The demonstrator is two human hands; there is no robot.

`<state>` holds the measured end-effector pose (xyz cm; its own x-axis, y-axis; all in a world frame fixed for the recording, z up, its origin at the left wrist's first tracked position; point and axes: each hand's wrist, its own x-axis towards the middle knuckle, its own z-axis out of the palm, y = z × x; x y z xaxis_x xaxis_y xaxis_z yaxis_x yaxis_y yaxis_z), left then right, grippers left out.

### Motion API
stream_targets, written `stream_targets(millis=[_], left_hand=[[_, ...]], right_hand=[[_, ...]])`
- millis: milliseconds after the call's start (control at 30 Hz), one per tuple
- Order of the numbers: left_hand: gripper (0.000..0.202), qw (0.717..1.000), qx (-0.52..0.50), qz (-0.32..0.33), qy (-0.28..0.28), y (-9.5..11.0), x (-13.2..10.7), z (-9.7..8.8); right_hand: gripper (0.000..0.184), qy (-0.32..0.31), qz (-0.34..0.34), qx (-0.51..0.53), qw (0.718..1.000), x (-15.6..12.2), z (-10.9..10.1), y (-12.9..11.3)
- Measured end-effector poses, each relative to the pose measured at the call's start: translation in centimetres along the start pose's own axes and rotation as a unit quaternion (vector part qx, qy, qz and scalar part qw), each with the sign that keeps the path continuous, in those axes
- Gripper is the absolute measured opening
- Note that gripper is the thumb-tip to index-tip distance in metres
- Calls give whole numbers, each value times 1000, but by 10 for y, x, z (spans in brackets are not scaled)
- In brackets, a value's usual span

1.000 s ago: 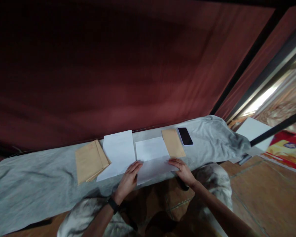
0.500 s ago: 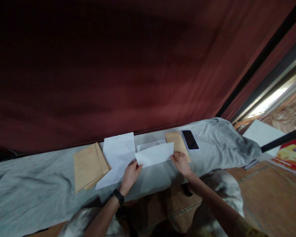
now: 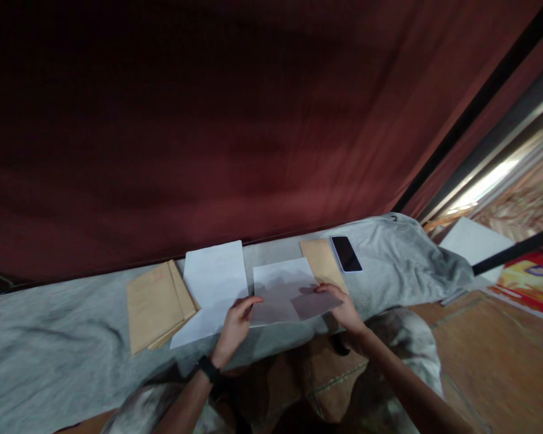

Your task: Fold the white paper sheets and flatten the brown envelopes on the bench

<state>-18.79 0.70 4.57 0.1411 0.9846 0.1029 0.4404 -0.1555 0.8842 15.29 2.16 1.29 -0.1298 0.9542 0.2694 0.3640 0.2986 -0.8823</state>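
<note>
A: Quick rundown, nearest 1st?

B: Pale trouser legs [image 3: 414, 346], one per side, w/ brown tiled floor [image 3: 339, 377] b/w. Then a dark wristband [image 3: 208, 369] on the L wrist.

A: L hand [image 3: 236, 325]?

B: Nearly closed, thumb on top at the L edge of the white sheet [image 3: 283, 289], pinching it. Other fingertips partly hidden; can't tell their exact pos.

A: R hand [image 3: 344, 308]?

B: Fingers loosely bent, gripping the sheet's R side; sheet's corner hides some of the hand.

A: Sheet pos.?

B: B/w both hands, in front of the person, over the grey cloth [image 3: 67, 325]. Near edge looks lifted; can't tell if far edge touches.

A: What's to the L?

B: Pile of brown envelopes [image 3: 156, 307], its R corner overlapping white paper [image 3: 215, 283]. That paper lies flat, just beside the held sheet.

A: To the R?

B: Single brown envelope [image 3: 323, 259], partly behind the sheet. Phone [image 3: 346, 254] just beside it, dark screen up.

A: Farther off?

B: Off the cloth's R end: red-and-yellow printed item [image 3: 531, 277], pale flat panel [image 3: 475, 241]. Bkgd: dark red fabric [image 3: 235, 144], slanting dark pole [image 3: 479, 108] on R.
</note>
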Motion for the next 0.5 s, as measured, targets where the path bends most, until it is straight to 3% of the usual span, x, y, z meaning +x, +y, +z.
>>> stream_targets(millis=[167,300,400,500], left_hand=[[36,999,-25,14,14,23,5,0],[15,995,0,27,93,47,8,-5],[33,988,-4,40,148,72,12,-11],[30,981,-76,53,169,102,22,-16]], right_hand=[[21,5,7,3,1000,13,-10,-31],[24,67,-6,-2,998,20,-16,-61],[30,117,-37,-24,992,31,-28,-89],[33,153,-71,-25,985,48,-41,-120]])
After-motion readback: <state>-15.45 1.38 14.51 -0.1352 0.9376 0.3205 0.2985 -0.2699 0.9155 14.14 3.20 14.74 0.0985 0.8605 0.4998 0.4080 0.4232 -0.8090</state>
